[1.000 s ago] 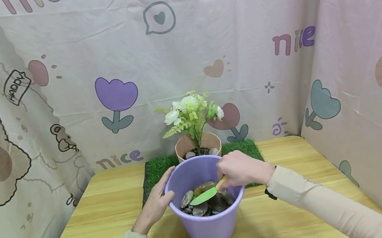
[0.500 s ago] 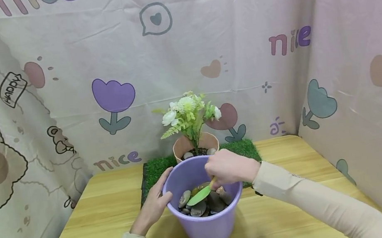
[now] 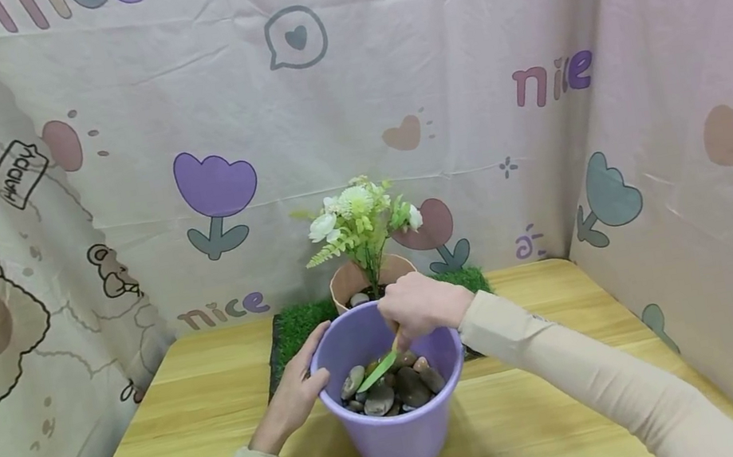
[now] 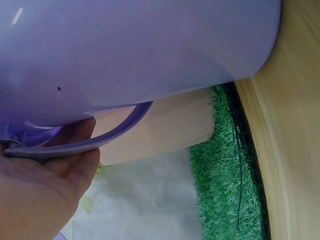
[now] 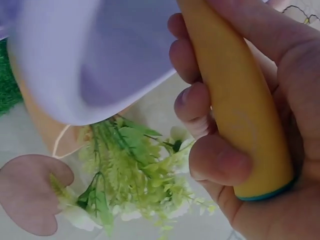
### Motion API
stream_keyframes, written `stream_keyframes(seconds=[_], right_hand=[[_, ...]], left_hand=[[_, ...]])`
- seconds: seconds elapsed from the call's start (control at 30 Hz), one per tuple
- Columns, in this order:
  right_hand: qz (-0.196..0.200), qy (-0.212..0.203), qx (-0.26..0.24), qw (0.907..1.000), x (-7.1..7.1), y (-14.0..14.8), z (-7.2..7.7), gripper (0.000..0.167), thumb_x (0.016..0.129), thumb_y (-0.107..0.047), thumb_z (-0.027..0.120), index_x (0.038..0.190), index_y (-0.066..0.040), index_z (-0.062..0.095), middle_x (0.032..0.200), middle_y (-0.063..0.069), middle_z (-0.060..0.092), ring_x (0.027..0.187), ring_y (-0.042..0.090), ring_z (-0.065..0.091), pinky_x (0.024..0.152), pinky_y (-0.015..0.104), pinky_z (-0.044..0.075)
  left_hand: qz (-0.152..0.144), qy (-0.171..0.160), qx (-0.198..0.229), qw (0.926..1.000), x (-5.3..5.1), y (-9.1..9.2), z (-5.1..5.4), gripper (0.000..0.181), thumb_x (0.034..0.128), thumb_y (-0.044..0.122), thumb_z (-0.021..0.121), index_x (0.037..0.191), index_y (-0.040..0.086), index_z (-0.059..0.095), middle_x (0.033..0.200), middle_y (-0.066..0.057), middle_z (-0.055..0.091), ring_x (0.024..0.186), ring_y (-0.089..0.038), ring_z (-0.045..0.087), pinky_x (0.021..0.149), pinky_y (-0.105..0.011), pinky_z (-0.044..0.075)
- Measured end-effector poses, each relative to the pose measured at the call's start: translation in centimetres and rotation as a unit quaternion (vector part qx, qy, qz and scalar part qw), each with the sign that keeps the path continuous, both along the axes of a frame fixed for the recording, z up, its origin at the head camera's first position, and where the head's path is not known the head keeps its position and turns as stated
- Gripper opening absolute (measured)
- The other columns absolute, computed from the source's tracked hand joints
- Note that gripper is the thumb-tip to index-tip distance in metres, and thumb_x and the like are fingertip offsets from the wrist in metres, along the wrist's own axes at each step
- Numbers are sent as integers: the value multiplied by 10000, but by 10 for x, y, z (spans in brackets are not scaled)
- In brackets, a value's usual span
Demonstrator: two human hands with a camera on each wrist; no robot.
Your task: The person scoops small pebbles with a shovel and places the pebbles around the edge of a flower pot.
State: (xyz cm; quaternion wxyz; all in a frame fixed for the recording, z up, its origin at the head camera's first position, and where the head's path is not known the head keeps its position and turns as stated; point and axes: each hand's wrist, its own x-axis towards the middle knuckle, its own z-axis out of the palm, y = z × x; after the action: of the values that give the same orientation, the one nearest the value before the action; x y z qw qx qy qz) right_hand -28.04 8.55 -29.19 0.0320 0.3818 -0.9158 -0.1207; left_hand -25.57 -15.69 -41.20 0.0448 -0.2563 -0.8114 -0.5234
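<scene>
A purple bucket (image 3: pixel 406 444) stands upright on the wooden table, with grey and brown stones (image 3: pixel 412 387) inside. My right hand (image 3: pixel 423 305), over the bucket's back right rim, grips the yellow handle (image 5: pixel 240 100) of a small tool, its fingers wrapped round it in the right wrist view. The tool's green blade (image 3: pixel 379 372) slants down to the left and touches the stones. My left hand (image 3: pixel 295 394) holds the bucket's left rim, thumb on the near side; in the left wrist view its fingers (image 4: pixel 82 165) curl around by the purple bail handle (image 4: pixel 115 132).
Behind the bucket a pale orange pot (image 3: pixel 341 283) holds white flowers (image 3: pixel 356 202) and green leaves. It stands on a green turf mat (image 3: pixel 302 324). A printed cloth (image 3: pixel 317 107) hangs behind and at both sides of the table (image 3: pixel 178 405).
My right hand has moved left across the bucket with the tool, and the green blade is steeper and turned more edge-on. My left hand stays on the rim. The view has shifted slightly.
</scene>
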Motion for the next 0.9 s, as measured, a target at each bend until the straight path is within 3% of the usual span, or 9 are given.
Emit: stream_keyframes(seconds=[0.17,0.27,0.53,0.9], right_hand=[[336,403,-83,9986,10,0,-6,194,694,-408,832,659,-252,724,661,-123,671,610,120,601,606,309,496],[535,664,-247,9960,13,2,-18,261,704,-423,812,595,-245,657,601,-116,619,553,114,553,551,310,466],[799,590,-703,9926,4,19,-45,409,800,-468,732,513,-259,529,540,-140,513,492,69,447,449,259,367],[928,711,-1076,9873,2,34,-53,382,793,-497,733,559,-261,543,599,-129,546,531,83,507,460,262,377]], left_hand=[[14,8,-22,10000,1,-1,0,736,862,56,438,1558,211,259,1534,-120,403,1280,-333,540,959,-325,500],[6,37,-15,10000,1,-1,0,733,863,57,438,1559,200,259,1537,-127,397,1288,-337,531,971,-359,496],[38,-48,-54,10000,3,0,-4,738,860,56,449,1559,195,259,1540,-121,395,1299,-325,521,968,-323,493],[55,157,-46,9999,-1,-1,-1,728,853,69,454,1552,172,279,1542,-155,385,1305,-355,507,977,-370,490]])
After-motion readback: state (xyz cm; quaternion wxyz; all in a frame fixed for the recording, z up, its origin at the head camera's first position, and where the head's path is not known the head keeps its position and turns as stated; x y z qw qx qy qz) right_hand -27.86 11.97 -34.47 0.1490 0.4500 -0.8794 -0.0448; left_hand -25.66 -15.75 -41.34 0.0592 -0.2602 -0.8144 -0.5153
